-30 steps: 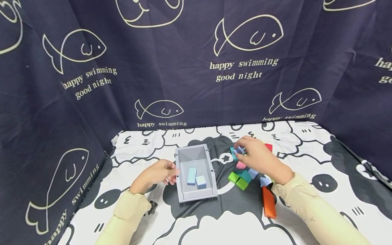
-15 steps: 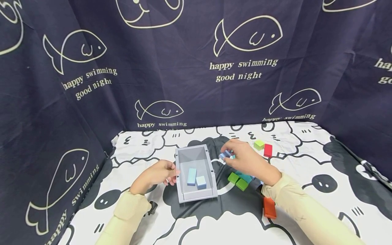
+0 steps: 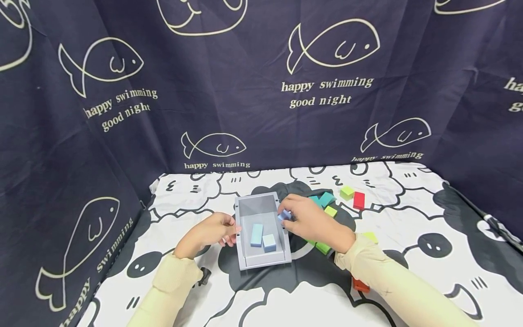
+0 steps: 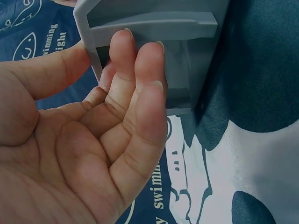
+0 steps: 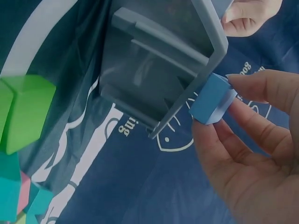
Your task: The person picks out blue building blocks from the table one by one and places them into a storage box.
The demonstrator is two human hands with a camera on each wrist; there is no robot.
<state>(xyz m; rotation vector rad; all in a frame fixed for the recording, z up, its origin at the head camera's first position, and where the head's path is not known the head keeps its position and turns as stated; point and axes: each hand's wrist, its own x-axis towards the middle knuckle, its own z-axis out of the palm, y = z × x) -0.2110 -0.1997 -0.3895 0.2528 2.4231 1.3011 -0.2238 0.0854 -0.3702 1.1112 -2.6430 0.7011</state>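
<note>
A grey plastic bin (image 3: 265, 260) stands on the cloth, and my left hand (image 3: 212, 229) grips its left rim between thumb and fingers. Inside the bin lie a long light-blue block (image 3: 256, 235) and a pale blue block (image 3: 269, 243). My right hand (image 3: 312, 220) pinches a small blue block (image 3: 284, 215) with its fingertips at the bin's right rim. In the right wrist view that blue block (image 5: 212, 99) appears beside the bin's edge; whether they touch I cannot tell.
Right of the bin lie loose blocks: teal (image 3: 327, 199), yellow-green (image 3: 347, 192), red (image 3: 359, 200), yellow (image 3: 331, 211) and green (image 3: 323, 248). An orange piece (image 3: 361, 285) shows partly below the right sleeve. Dark cloth (image 3: 261, 109) hangs behind.
My right hand has carried the small blue block leftward from the loose blocks to the bin's right rim. The left hand and the bin have stayed in place.
</note>
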